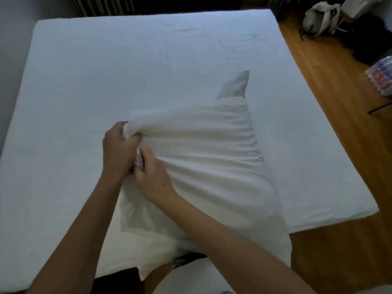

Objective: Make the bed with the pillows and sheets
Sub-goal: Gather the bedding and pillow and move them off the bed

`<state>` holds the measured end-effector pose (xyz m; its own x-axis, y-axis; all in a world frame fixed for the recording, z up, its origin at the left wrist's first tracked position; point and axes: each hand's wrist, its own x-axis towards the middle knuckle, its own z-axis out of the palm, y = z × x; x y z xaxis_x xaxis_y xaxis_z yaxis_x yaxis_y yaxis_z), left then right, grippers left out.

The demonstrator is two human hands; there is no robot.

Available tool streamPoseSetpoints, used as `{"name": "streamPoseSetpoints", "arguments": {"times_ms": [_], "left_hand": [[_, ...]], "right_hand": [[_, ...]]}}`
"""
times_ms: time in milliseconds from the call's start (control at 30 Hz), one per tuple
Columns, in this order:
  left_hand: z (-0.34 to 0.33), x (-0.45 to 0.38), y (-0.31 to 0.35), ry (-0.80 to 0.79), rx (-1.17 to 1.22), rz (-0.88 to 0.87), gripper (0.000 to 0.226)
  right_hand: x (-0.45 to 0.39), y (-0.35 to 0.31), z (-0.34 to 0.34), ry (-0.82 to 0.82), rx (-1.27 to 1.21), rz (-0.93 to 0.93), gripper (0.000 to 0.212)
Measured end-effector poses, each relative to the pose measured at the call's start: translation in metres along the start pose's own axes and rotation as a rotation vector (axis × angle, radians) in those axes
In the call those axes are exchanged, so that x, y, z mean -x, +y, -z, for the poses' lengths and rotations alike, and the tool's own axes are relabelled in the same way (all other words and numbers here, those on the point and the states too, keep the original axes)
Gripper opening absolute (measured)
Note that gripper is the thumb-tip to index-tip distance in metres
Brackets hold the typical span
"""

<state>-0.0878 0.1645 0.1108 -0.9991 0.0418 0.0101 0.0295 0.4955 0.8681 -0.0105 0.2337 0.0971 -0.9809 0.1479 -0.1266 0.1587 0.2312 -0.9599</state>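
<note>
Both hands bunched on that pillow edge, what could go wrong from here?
1. Left hand and right hand grip the pillowcase close together at one spot; the case could bunch unevenly.
2. The pillow overhangs the mattress near edge; it might slide onto the wooden floor.

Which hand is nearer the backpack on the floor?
Right. The right hand grips the pillow on the side toward the backpack; the left hand grips it just beyond, farther away.

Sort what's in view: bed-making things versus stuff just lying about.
Job in hand:
pillow, gripped by left hand and right hand
pillowcase
fitted sheet

Lying about:
backpack
dark clothing
plastic package
</note>
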Motion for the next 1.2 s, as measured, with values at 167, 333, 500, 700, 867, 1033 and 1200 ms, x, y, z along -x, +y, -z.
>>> {"name": "streamPoseSetpoints", "arguments": {"times_ms": [167,333,500,700,867,1033,1200], "left_hand": [[0.022,-0.048,-0.098,0.010,-0.279,0.227,0.032],[-0.048,-0.027,-0.188,-0.150,-0.616,0.353,0.019],[-0.102,-0.015,-0.225,-0.155,-0.663,0.377,0.022],[-0.133,-0.023,-0.266,-0.101,-0.529,0.525,0.035],[-0.153,-0.023,-0.302,0.003,-0.421,0.691,0.105],[-0.168,-0.027,-0.337,-0.143,-0.385,0.836,0.126],[-0.187,-0.033,-0.382,-0.191,-0.306,0.865,0.134]], "right_hand": [[-0.033,0.028,-0.010,-0.259,0.379,-0.001,0.049],[-0.028,0.140,0.082,-0.054,0.705,-0.151,0.064],[-0.028,0.212,0.123,-0.212,0.975,-0.159,0.083],[-0.081,0.267,0.141,-0.060,1.035,-0.034,0.080],[-0.106,0.289,0.174,0.131,1.088,0.080,0.082],[-0.111,0.295,0.220,0.378,0.874,-0.464,0.124],[-0.129,0.311,0.226,0.378,0.719,-0.716,0.136]]}}
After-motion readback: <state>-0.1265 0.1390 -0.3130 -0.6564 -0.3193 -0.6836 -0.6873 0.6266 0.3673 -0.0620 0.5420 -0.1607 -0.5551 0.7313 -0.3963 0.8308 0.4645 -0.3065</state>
